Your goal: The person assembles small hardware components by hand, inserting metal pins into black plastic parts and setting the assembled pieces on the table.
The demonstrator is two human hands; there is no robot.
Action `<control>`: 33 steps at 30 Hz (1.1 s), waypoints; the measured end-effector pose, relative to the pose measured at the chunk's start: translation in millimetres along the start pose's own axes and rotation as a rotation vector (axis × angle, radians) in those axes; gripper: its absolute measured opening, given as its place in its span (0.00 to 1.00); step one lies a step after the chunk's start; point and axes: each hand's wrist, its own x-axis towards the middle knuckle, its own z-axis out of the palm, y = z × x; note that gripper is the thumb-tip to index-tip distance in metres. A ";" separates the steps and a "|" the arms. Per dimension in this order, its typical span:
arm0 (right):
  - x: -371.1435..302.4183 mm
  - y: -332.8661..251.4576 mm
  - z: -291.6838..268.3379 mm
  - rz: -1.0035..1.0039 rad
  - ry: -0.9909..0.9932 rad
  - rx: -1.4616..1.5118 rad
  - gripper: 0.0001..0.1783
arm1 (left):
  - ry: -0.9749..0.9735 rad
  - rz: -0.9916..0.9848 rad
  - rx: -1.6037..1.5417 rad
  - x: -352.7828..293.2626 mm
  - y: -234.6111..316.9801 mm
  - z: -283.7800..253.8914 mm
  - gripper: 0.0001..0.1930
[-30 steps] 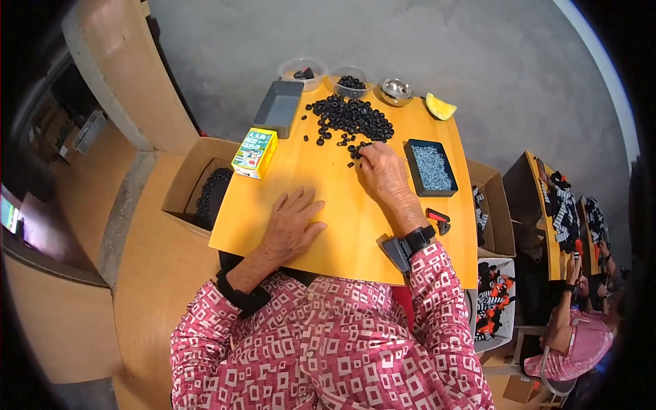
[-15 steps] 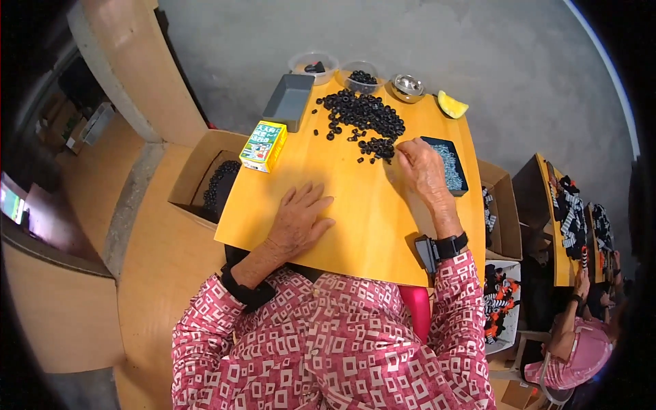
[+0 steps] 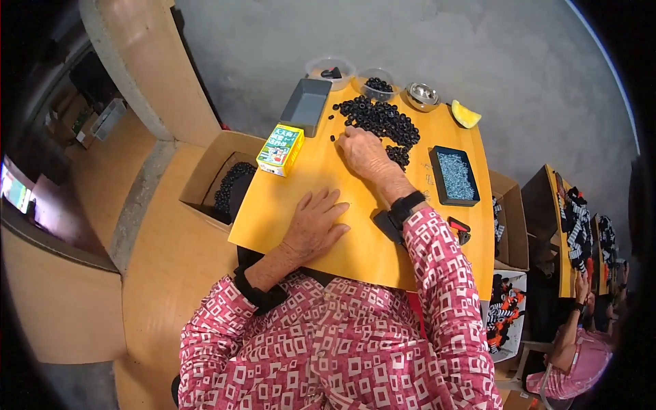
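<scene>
My left hand [image 3: 314,225] lies flat on the yellow table [image 3: 273,222], fingers spread, holding nothing. Reaching across to the left edge of a heap of small black rings [image 3: 383,119], my right hand [image 3: 367,156] has its fingers bent down and together. Whatever lies under its fingertips is hidden. Some of the rings sit just beyond and beside this hand. A black tray of small pale-blue pieces [image 3: 456,178] stands right of it, with a few tiny clear bits [image 3: 429,179] on the tabletop between. Beside my right forearm lies a red-and-black object [image 3: 460,229].
Left of the heap are a yellow-green box [image 3: 280,150] and a grey tray [image 3: 306,108]. Two clear tubs [image 3: 377,83], a metal bowl [image 3: 422,98] and a yellow wedge [image 3: 466,115] line the far edge. Cardboard boxes [image 3: 208,167] flank the table; another person [image 3: 577,355] sits at right.
My right hand has moved left, from beside the pale-blue tray to the heap's left edge. The red-and-black object now shows. The view has shifted slightly; my left hand still rests flat.
</scene>
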 end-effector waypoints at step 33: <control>-89.2 -92.3 -104.3 -0.007 0.273 0.608 0.21 | 0.070 -0.775 -1.586 8.1 24.6 -35.8 0.09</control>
